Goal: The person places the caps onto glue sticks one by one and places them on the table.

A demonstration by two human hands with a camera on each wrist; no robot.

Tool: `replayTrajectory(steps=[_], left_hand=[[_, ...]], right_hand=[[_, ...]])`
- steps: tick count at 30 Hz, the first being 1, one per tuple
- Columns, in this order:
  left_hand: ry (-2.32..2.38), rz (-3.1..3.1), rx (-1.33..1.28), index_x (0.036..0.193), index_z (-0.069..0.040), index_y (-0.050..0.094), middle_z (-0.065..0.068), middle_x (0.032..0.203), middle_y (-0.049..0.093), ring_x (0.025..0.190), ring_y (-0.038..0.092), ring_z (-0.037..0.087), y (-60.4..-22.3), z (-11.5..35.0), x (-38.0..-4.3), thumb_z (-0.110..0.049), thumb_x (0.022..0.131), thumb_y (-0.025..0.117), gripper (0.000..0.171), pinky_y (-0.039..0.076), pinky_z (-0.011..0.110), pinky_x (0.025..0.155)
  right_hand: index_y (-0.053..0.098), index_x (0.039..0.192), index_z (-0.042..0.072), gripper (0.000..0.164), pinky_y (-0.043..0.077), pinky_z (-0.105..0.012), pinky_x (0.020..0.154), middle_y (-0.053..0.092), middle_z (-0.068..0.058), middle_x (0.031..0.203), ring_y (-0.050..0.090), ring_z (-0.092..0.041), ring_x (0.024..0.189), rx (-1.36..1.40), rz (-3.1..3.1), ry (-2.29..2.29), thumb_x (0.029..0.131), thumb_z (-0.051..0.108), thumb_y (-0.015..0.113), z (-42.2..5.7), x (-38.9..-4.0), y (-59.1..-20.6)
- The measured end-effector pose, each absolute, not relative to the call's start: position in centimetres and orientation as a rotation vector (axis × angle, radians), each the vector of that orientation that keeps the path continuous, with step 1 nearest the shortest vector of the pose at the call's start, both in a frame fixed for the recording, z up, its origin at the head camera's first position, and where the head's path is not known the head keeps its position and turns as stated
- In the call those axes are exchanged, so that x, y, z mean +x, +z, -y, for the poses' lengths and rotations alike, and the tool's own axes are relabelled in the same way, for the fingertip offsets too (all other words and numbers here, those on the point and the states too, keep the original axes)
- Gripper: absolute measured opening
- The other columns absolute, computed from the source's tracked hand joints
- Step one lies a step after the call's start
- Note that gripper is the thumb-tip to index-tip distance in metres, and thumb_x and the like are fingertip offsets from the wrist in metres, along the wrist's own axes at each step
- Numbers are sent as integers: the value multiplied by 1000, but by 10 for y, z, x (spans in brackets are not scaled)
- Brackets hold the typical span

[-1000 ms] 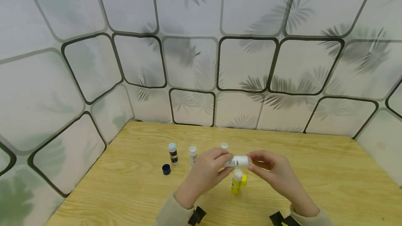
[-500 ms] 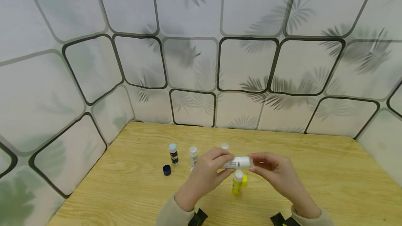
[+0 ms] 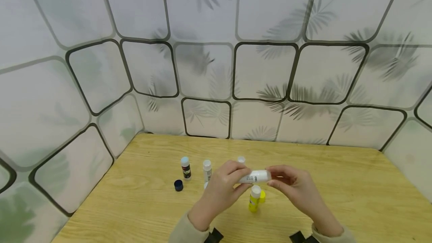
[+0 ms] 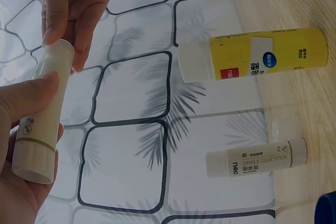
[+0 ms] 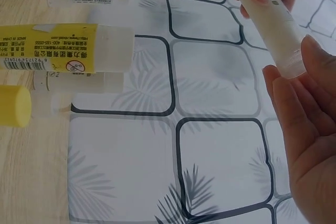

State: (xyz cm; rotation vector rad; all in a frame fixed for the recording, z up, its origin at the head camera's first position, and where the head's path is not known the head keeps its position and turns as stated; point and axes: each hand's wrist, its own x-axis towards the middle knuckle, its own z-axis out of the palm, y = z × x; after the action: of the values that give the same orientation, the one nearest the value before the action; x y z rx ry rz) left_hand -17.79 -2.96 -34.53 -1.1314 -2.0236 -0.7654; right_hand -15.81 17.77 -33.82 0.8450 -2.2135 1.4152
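Observation:
A white glue stick [image 3: 258, 176] is held level above the table, in the middle of the head view. My left hand [image 3: 222, 185] grips its body, thumb along the side in the left wrist view. The thumb and fingertips of my right hand [image 3: 295, 183] pinch its right end, which shows a translucent tip [image 5: 292, 67] in the right wrist view. Just below the hands a yellow glue stick [image 3: 254, 202] stands upright with a white top, beside a yellow cap [image 3: 262, 197].
Behind my left hand stands a white glue stick [image 3: 207, 171], with another white-topped one [image 3: 241, 159] partly hidden farther back. To the left are a dark-labelled glue stick [image 3: 186, 170] and a dark blue cap [image 3: 178, 185]. A patterned curtain [image 3: 206, 70] borders the wooden table [image 3: 135, 205].
The print on the held glue stick has turned slightly towards the near side. Both hands keep nearly the same place, and the standing sticks and caps stay put.

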Motion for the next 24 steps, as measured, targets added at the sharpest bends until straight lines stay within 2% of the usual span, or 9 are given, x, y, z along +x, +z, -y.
replayTrajectory(steps=[10,19,24], left_hand=[[-794,2038,-1137,94,-1,65,5,94,59,82,56,12,-347,27,-177,-18,71,74,30,43,12,74],[-977,2095,-1064,92,-4,62,2,90,59,74,54,7,-352,21,-175,-9,71,72,24,42,8,65],[-1061,2123,-993,90,-5,60,2,87,59,71,52,7,-352,18,-171,-6,71,71,22,43,11,61]], right_hand=[[60,100,-4,24,51,-26,64,62,-12,94,59,-7,86,831,2222,1433,77,-9,62,-179,-156,-335],[60,98,-7,22,51,-25,65,62,-4,94,59,-7,85,780,2155,1521,76,-10,61,-172,-156,-332],[60,98,-7,21,51,-25,65,62,-3,94,59,-7,86,718,2150,1557,77,-8,62,-167,-157,-329]])
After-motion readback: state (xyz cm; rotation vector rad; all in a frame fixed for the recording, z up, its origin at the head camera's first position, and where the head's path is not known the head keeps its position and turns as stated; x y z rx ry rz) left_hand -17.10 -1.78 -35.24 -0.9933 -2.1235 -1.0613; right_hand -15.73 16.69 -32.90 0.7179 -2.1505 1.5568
